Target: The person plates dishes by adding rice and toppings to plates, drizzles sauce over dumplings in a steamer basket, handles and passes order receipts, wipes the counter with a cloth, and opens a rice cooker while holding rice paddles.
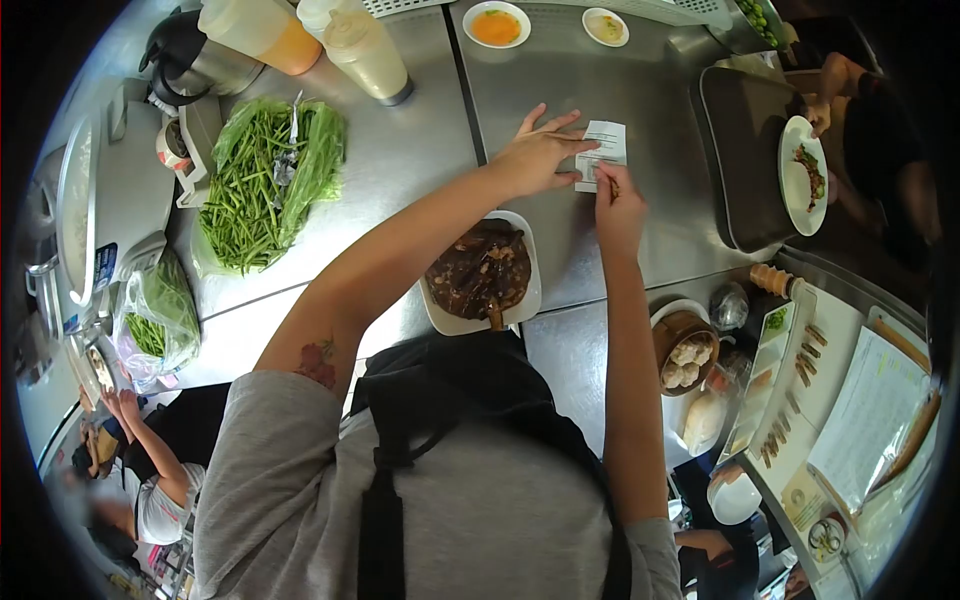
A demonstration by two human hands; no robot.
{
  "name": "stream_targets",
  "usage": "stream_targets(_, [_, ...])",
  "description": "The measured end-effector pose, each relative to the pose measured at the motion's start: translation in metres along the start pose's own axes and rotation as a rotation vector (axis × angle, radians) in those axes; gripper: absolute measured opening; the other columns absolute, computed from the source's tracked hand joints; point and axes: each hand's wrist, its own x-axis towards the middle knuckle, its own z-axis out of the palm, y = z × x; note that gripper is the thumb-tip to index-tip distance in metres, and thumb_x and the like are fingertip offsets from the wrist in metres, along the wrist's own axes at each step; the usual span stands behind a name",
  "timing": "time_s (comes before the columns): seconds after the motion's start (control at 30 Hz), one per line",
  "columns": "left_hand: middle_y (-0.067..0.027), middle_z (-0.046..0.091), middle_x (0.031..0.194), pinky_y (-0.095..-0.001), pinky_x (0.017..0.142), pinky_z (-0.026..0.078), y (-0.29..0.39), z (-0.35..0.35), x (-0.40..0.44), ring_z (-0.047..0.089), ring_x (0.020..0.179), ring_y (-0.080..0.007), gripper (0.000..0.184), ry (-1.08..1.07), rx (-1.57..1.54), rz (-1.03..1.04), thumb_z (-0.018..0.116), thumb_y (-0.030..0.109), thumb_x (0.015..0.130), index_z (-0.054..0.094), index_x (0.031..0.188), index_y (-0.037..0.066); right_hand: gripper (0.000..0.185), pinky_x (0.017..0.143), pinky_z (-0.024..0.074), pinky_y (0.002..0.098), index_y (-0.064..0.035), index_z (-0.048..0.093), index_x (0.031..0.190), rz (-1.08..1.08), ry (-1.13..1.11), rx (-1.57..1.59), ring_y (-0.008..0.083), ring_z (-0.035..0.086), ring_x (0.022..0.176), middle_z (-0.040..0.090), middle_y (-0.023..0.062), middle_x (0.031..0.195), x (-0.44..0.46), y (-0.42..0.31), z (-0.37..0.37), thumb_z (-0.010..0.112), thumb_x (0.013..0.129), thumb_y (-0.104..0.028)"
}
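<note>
Head view: paper slip [613, 146] under the fingertips, probably light, limp, easily torn; best pinched by an edge.
Left hand [532, 160] reaches it, fingers spread; right hand [622, 212] curls at its near corner, pinch unclear; bowl [534, 270] nearer than both.

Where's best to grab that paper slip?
Probably pinch the paper slip by its bare far edge, from the far side: it's thin, the left hand overlaps its left side, and the right hand covers its near right corner.
</note>
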Motion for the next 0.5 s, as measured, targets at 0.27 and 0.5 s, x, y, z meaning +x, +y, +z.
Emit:
stream_targets(0.27, [-0.0051, 0.049, 0.136, -0.0546, 0.113, 0.008, 0.002, 0.001, 0.001, 0.025, 0.139, -0.0235, 0.061, -0.001, -0.003, 0.003, 0.068, 0.031, 0.077, 0.049, 0.134, 0.023, 0.007, 0.068, 0.0503, 0.0338, -0.0029, 0.062, 0.093, 0.006, 0.083, 0.014, 0.0281, 0.064, 0.076, 0.067, 0.0139, 0.089, -0.002, 0.009, -0.012, 0.059, 0.087, -0.007])
stream_targets(0.5, [-0.0032, 0.048, 0.138, -0.0521, 0.114, 0.006, 0.003, 0.000, 0.001, 0.025, 0.139, -0.0199, 0.063, -0.022, -0.013, -0.028, 0.070, 0.034, 0.074, 0.050, 0.133, 0.022, 0.009, 0.065, 0.0498, 0.0325, -0.0033, 0.062, 0.095, -0.082, -0.005, -0.016, 0.0234, 0.065, 0.072, 0.066, 0.0127, 0.085, -0.007, 0.004, 0.004, 0.059, 0.087, -0.007])
